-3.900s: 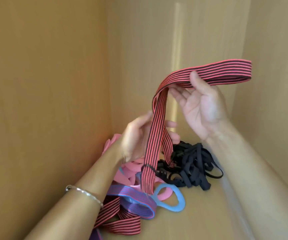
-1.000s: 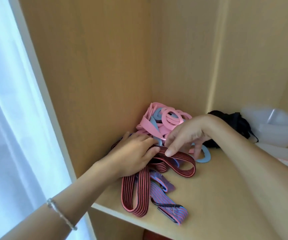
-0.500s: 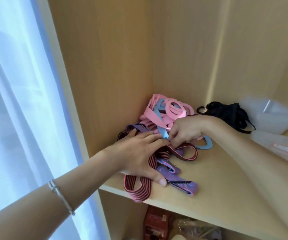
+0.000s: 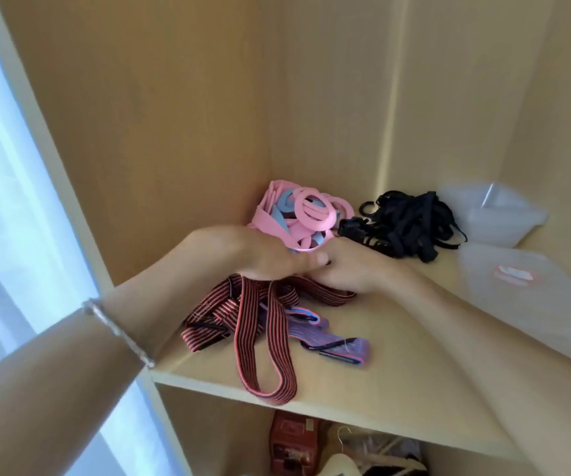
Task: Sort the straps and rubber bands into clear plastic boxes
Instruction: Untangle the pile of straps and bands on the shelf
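The red straps (image 4: 267, 324) sit bunched near the front edge of the shelf (image 4: 380, 389), with one long loop trailing right to the lip and a purple strap (image 4: 332, 345) lying just beside them. The left hand (image 4: 253, 255) is curled down over the top of the bunch and grips it, loops hanging out from under the palm. The right hand (image 4: 349, 269) meets it at the same spot, but its fingers are tucked in and blurry, so I can't tell if it's pinching a strap or just touching. Behind the hands are the pink bands (image 4: 308, 214) in the corner, then the black straps (image 4: 411, 225), then a clear box (image 4: 497, 214) with a lid (image 4: 531, 290) lying in front of it. Looks like the gathering step to me: nothing's in the box yet. The next move probably needs the whole red bunch lifted clear of the purple one and carried right, past the black pile, without that loose loop snagging.
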Demonstrator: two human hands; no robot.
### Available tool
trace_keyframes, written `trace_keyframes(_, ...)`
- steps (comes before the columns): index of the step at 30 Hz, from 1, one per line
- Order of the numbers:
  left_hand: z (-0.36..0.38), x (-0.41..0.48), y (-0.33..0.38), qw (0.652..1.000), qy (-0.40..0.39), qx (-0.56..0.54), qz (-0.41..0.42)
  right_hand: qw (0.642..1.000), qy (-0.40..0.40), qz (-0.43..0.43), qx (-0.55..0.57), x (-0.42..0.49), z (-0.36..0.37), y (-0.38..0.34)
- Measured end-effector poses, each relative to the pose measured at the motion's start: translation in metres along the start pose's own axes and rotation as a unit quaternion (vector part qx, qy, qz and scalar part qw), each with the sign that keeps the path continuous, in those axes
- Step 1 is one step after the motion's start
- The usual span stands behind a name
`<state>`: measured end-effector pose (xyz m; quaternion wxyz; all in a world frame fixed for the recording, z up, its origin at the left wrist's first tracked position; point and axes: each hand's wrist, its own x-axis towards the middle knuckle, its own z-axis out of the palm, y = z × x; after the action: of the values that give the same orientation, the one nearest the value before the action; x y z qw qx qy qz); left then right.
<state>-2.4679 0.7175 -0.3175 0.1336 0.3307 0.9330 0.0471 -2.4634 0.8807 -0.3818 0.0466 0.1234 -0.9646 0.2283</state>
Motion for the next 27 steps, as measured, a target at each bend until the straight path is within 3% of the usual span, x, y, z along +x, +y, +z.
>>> trace_keyframes(2,-0.024,0.025,0.001,0.999,0.011,0.023,-0.029,1.0,-0.007,-0.013,-0.012,-0.002,-0.001,-0.002)
trace_keyframes(6,-0.049,0.089,0.008,0.983,0.168,0.06,-0.042,0.998,0.0,-0.059,0.009,-0.005,-0.004,-0.008)
trace_keyframes(10,-0.041,0.134,0.03,0.989,0.146,-0.012,0.001,0.994,0.031,-0.106,-0.012,-0.001,-0.001,-0.008)
trace_keyframes(13,-0.025,0.162,0.027,0.989,0.133,-0.066,-0.014,0.992,0.052,-0.111,-0.013,0.0,-0.004,-0.006)
trace_keyframes(17,-0.011,0.185,0.004,0.978,0.191,0.037,-0.072,0.986,0.113,-0.107,-0.055,-0.002,-0.006,0.002)
trace_keyframes(23,-0.03,0.191,-0.021,0.981,0.151,0.007,-0.119,0.974,0.213,-0.026,-0.074,0.006,-0.024,0.018)
trace_keyframes(27,-0.036,0.189,-0.032,0.967,0.214,-0.098,-0.097,0.965,0.243,0.098,0.0,0.031,-0.052,0.032)
